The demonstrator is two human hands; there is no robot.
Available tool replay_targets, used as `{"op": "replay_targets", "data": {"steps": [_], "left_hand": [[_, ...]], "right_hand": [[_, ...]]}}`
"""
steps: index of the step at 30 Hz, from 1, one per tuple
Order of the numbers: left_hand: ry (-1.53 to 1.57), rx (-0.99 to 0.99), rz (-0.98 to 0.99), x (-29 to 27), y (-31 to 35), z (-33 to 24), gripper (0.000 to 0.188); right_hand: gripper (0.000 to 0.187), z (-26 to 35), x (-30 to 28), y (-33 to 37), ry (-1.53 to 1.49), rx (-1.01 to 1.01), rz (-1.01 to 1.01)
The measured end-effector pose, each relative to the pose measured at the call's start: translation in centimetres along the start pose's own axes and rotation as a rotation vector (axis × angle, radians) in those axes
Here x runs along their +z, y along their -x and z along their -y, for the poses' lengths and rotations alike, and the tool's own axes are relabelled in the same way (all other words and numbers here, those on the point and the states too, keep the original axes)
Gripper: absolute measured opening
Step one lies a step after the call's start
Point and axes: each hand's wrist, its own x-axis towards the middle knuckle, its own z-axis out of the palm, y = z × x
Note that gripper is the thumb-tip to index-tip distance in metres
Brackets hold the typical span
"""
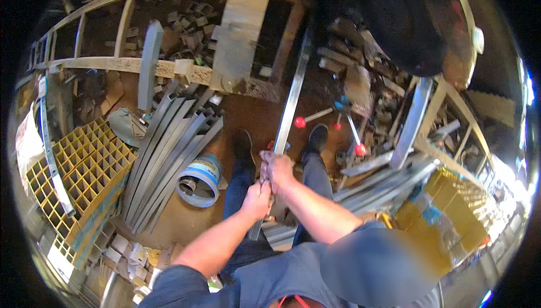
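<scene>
A long grey metal square tube (293, 96) runs away from my body, between my legs and up toward the dark machine at the top. My right hand (277, 170) is closed around it at about the height of my knees. Just nearer to me, my left hand (258, 200) is also closed on the tube, almost touching the right. The tube's near end passes below my hands, and its far end fades into shadow. Beyond my right hand are a lever with a red ball knob (300, 122) and another red knob (359, 149).
A bundle of metal tubes (169, 156) and a blue bucket (201, 178) lie to the left, by a yellow box with a divider grid (79, 173). A pale slatted frame (242, 20) stands at the far left, near short cut pieces (191, 23). A cardboard box (439, 212) sits right.
</scene>
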Motion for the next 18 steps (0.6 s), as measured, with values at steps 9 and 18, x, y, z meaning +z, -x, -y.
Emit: {"op": "replay_targets", "data": {"steps": [9,18], "left_hand": [[-0.100,0.118,-0.055,-0.4,-1.0,0.8,0.048],[-0.071,0.319,-0.054,2.3,-4.7,-10.4,0.045]], "right_hand": [[0.029,-0.9,0.0,-0.1,0.035,-0.042,-0.027],[0.027,8.2,0.7,0.1,0.096,-0.168,-0.070]]}}
